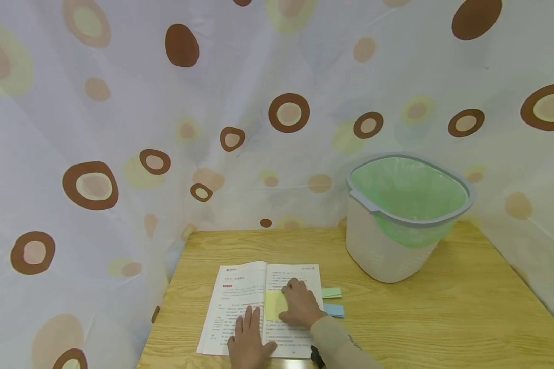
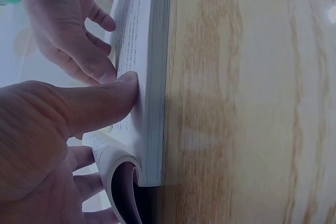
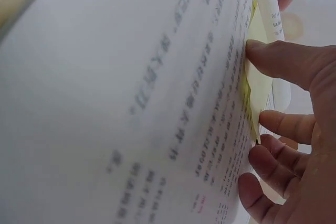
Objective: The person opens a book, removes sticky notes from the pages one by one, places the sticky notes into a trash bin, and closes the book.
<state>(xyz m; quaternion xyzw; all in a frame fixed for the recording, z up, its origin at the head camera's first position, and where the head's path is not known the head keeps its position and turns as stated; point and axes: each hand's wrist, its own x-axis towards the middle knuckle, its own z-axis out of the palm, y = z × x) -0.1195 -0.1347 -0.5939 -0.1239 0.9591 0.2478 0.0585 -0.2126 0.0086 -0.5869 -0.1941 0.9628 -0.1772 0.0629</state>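
Note:
A book lies open on the wooden table, both printed pages showing. On its right page is a yellow sticky note, beside the inner fold. My right hand rests over the note, thumb at one edge and index fingertip at another; the right wrist view shows the note's edges standing slightly off the page. My left hand lies across the lower part of the book near the fold, fingers extended on the left page. Its thumb presses the right page near the bottom edge.
Green paper strips and blue paper strips jut out past the book's right edge. A white bin with a grey rim and green liner stands at the back right of the table. Behind hangs a patterned curtain.

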